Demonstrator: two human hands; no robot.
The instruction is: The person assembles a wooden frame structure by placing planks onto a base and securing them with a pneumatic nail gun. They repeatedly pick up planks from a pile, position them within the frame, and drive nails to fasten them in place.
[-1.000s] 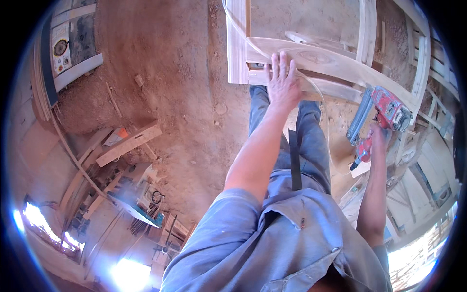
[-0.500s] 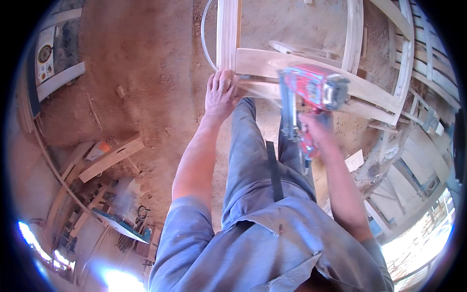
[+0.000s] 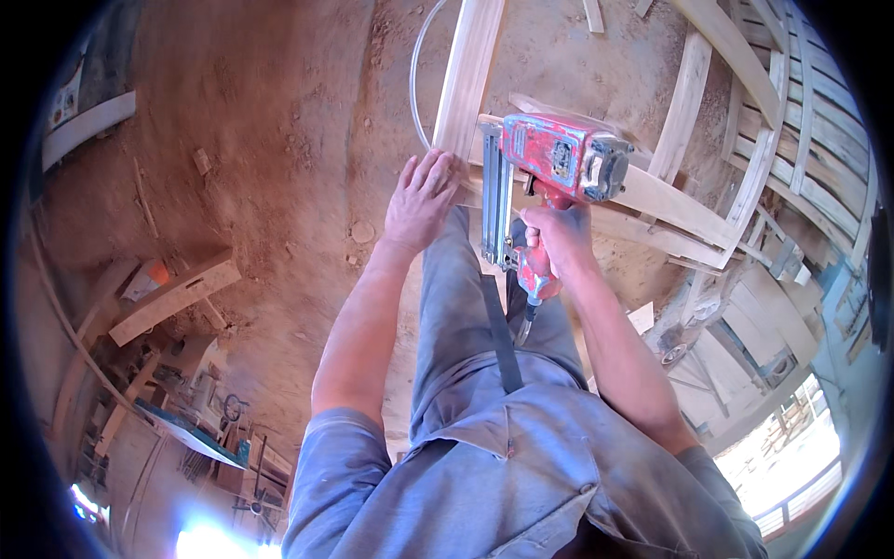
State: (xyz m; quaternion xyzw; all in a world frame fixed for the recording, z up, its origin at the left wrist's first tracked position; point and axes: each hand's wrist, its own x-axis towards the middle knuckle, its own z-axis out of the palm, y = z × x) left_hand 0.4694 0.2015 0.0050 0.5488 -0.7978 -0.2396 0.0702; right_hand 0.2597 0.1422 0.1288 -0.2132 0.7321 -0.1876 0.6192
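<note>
My right hand [image 3: 559, 233] has its fingers wrapped closed around the grip of a red nail gun [image 3: 554, 154]. The tool's scuffed body sits just beyond those fingers, and its long metal magazine [image 3: 497, 191] stands just to their left. Below them, at the base of the grip, I see a dark connector [image 3: 529, 321]. The nose of the gun points left, close to a pale wooden post [image 3: 468, 84]; from this view I can't tell whether they touch.

My left hand [image 3: 424, 203] lies at the near end of that post, back of the hand toward me, fingers slightly bent and held close together over the wood. The thumb is hidden, so I can't tell whether the hand grips the post or only presses on it. The post runs up and away from these fingertips, and a clear hose [image 3: 416, 84] loops down just to its left and reaches them.

To the right of the right hand's fingers, a pale rail [image 3: 675, 205] slants away from behind the gun, with a lower rail [image 3: 643, 230] alongside it on the nearer side. Well apart to the left of the left fingers, a plank [image 3: 174, 300] lies on the brown dirt floor [image 3: 270, 121].
</note>
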